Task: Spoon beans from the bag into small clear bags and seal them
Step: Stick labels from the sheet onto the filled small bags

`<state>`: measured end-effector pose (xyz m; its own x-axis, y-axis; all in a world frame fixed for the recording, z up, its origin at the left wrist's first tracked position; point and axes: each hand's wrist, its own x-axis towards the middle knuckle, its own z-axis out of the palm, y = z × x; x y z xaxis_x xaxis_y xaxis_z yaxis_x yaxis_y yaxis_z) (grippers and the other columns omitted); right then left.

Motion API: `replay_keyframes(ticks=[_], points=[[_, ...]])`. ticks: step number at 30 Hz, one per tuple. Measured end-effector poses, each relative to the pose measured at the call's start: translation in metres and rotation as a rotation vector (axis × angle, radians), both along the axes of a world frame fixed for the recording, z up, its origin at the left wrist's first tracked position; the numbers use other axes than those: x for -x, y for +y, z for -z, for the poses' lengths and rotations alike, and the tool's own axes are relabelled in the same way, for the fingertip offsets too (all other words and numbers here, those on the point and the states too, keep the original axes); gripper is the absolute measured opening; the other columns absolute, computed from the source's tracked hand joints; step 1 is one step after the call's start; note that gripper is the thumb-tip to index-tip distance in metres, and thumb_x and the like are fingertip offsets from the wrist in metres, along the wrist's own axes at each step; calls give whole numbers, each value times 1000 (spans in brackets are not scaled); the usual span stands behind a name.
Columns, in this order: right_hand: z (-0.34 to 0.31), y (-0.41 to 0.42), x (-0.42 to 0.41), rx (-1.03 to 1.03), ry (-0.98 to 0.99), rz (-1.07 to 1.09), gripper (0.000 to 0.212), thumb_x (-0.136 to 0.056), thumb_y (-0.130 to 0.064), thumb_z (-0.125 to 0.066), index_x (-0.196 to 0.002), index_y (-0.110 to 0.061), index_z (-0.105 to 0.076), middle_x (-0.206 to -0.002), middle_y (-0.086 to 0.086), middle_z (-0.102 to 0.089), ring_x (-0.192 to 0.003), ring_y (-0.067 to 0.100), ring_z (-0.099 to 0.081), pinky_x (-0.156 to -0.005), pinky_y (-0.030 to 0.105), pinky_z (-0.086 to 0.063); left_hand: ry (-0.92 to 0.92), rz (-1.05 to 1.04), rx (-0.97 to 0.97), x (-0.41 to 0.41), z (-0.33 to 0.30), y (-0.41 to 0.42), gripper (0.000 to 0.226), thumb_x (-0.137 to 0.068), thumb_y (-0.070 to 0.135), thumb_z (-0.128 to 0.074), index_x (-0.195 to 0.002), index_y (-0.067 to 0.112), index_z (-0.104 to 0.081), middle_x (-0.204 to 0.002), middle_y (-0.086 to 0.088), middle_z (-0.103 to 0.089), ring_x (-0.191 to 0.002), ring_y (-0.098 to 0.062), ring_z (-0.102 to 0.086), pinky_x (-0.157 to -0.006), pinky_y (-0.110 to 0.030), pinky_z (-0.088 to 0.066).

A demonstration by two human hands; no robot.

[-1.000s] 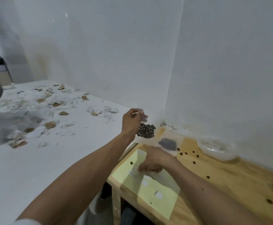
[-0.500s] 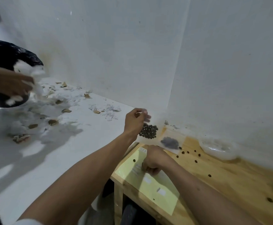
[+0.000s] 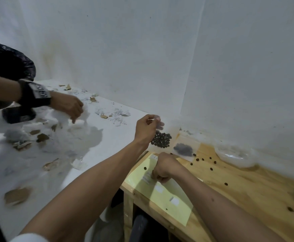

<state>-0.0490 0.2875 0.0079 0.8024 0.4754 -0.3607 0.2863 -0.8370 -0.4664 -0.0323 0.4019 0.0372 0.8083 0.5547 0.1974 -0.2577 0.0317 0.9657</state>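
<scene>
We pinch the top of a small clear bag (image 3: pixel 162 135) of beans with our left hand (image 3: pixel 145 129) in the middle of the frame, our right hand (image 3: pixel 162 169) curls on the yellow paper (image 3: pixel 162 193), so sealing looks left.

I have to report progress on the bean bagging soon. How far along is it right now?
Done: one small clear bag of beans already lies flat on the wooden table. In hand: the left hand pinches up another small bag of beans by its top; whether it is sealed cannot be told. The right hand has its fingers curled on the yellow sheet. Left: loose beans are scattered on the table.
</scene>
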Motion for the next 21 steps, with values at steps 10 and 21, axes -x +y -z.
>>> replay_keyframes(ticks=[10, 21], points=[[3, -1, -2, -80, 47, 38, 14, -80, -3, -72, -89, 8, -74, -88, 23, -77, -79, 33, -78, -78, 47, -65, 22, -2, -6, -5, 4, -1, 6, -98, 16, -65, -97, 11, -68, -83, -8, -78, -74, -23, -74, -75, -35, -60], [10, 1, -7, -92, 37, 16, 12, -76, 5, -64, -87, 3, -71, -89, 22, -76, -81, 34, -77, -79, 51, -64, 21, -1, -15, -4, 4, -1, 7, -98, 14, -64, -98, 8, -67, -85, -11, -77, -72, -21, -72, -69, -30, -58]])
